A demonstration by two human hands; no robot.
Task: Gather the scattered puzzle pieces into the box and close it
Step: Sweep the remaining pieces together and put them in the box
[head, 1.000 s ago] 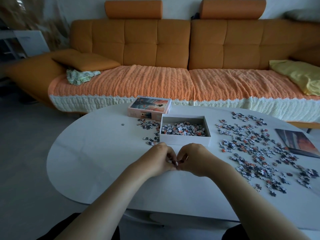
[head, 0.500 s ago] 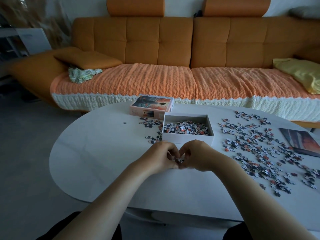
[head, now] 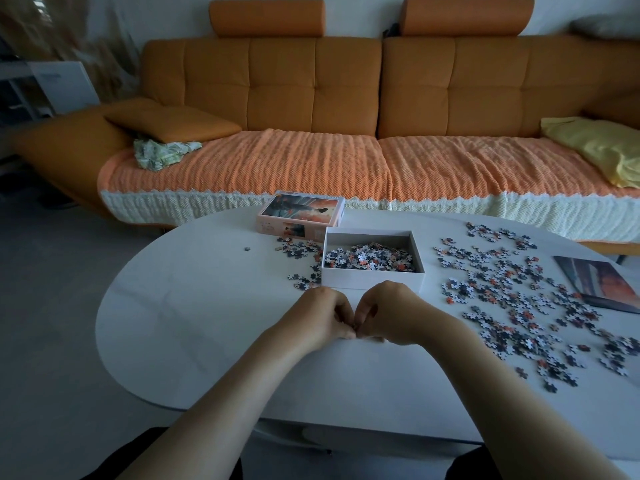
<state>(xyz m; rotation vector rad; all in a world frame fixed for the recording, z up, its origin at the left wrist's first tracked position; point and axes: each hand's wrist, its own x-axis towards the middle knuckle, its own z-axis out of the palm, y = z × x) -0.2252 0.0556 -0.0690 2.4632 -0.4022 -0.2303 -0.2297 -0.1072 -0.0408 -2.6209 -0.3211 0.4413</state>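
Note:
An open white box point(head: 372, 283) stands in the middle of the white table point(head: 194, 306) with many puzzle pieces inside. Its lid point(head: 300, 216), printed with an orange picture, lies behind it to the left. Many loose pieces point(head: 519, 299) cover the table to the right, and a smaller scatter point(head: 299, 252) lies left of the box. My left hand point(head: 320, 315) and my right hand point(head: 389, 311) meet just in front of the box, fingers curled, pinching small pieces between their fingertips; the pieces are mostly hidden.
A printed picture sheet point(head: 602, 285) lies at the table's right edge. One stray piece point(head: 247, 249) sits alone at the far left. An orange sofa point(head: 311, 133) with a knitted cover stands behind the table.
The view has shifted a little. My hands have stayed pressed together in front of the box, with only small finger movement over the gathered pieces.

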